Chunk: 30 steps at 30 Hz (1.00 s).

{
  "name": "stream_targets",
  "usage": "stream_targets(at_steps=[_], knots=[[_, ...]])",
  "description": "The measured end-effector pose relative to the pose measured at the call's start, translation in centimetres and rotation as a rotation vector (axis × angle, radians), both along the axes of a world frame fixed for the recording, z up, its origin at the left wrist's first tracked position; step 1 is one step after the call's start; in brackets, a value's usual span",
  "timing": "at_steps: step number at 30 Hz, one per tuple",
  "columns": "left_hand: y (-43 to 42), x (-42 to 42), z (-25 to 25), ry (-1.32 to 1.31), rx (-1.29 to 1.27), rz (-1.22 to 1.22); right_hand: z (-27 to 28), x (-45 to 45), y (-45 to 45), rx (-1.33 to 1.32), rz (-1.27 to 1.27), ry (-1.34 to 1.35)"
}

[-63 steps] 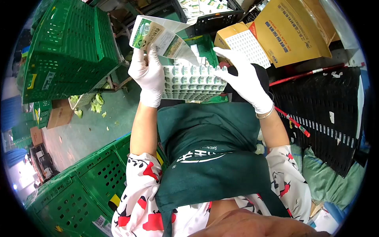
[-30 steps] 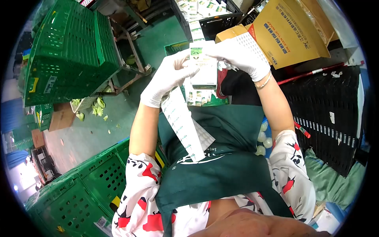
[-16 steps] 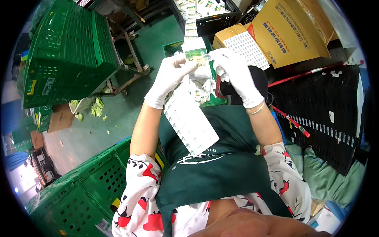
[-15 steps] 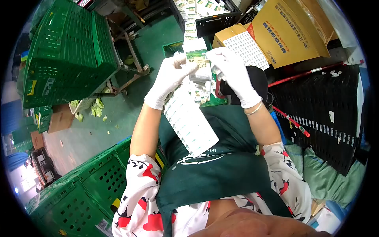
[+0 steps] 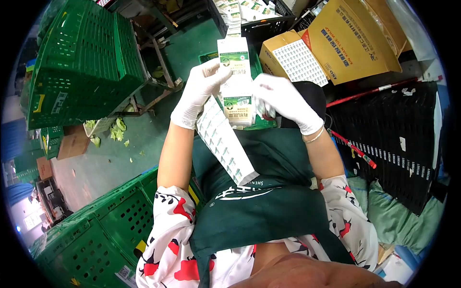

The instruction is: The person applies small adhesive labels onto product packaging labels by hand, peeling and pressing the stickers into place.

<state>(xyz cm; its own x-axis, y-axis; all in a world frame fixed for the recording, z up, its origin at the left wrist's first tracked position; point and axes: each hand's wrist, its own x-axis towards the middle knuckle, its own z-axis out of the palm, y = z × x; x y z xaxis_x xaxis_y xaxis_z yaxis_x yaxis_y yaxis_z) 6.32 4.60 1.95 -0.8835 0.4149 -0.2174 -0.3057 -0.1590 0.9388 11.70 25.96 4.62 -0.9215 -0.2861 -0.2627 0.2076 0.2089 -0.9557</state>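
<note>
My left hand (image 5: 201,91), in a white glove, is closed with thumb and fingers on the left edge of a strip of printed packaging labels (image 5: 235,72). The strip is white with green and cream panels. A sheet of small stickers (image 5: 224,144) hangs below the same hand, slanting over the dark green apron (image 5: 269,211). To the right of the strip is my right hand (image 5: 285,98), also gloved, its fingers curled and slightly blurred. Something pale and crumpled shows under its fingers, too unclear to name.
Behind the strip stands a green crate (image 5: 263,122). A black crate (image 5: 264,26) farther off holds many printed packets. At the right are a cardboard box (image 5: 353,43), another sticker sheet (image 5: 300,61) and black crates (image 5: 384,139). Green crates (image 5: 81,67) stand at the left.
The strip now shows more length, with a second label panel lower down. My right hand has moved slightly down from the strip's upper edge. The hanging sticker sheet has turned and looks narrower.
</note>
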Motion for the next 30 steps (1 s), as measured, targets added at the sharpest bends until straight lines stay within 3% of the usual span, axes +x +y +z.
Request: stream_targets(at_steps=[2,4,6,8,9,12,13,14,16,18,19,20,22,23,24,26,30], knots=[[0.5,0.7,0.7,0.031,-0.019,-0.021,-0.4,-0.4,0.4,0.054,-0.248,0.131],[0.8,0.8,0.4,0.075,-0.065,-0.052,-1.3,-1.0,0.4,-0.154,-0.405,0.189],[1.0,1.0,0.4,0.117,-0.145,-0.078,-1.7,-1.1,-0.5,-0.138,-0.414,0.337],[1.0,1.2,0.2,0.089,-0.097,-0.084,-1.5,-1.0,-1.5,0.017,-0.404,0.36],[1.1,1.3,0.2,0.075,-0.071,-0.087,-1.8,-1.3,-1.6,0.223,-0.395,0.414],[0.8,1.2,0.3,0.067,-0.122,-0.084,-3.0,-1.6,-2.1,0.528,-0.571,0.686],[0.5,1.2,0.5,0.079,-0.165,-0.099,-2.9,-1.7,-1.8,0.506,-0.584,0.61],[0.3,1.3,0.9,0.091,-0.208,-0.118,-2.5,-1.6,-1.2,0.179,-0.467,0.409],[-0.4,0.9,0.6,0.057,-0.216,-0.134,-1.7,-1.4,-0.1,-0.069,-0.183,0.149],[-0.9,0.0,0.4,-0.03,-0.15,-0.123,-1.1,-0.3,0.0,-0.071,0.007,0.107],[-0.9,-0.1,0.4,-0.018,-0.206,-0.109,-0.9,-0.1,0.3,0.061,0.135,0.056],[-0.6,0.1,0.1,-0.012,-0.134,-0.08,-1.3,0.1,0.1,0.083,0.146,0.146],[0.1,0.6,-0.5,0.003,0.009,-0.027,-1.2,0.4,0.2,0.15,-0.095,0.185],[0.2,0.9,-0.1,-0.019,-0.02,-0.046,-1.9,-0.2,0.4,0.063,-0.191,0.325],[0.5,1.1,0.7,-0.005,-0.146,-0.069,-2.2,-0.3,0.8,-0.019,-0.28,0.313],[1.0,1.1,-0.9,0.133,-0.121,-0.1,-2.5,-0.6,0.4,-0.121,-0.398,0.362],[1.6,1.5,-1.1,0.116,-0.105,-0.104,-3.0,-1.3,-1.3,0.13,-0.404,0.545]])
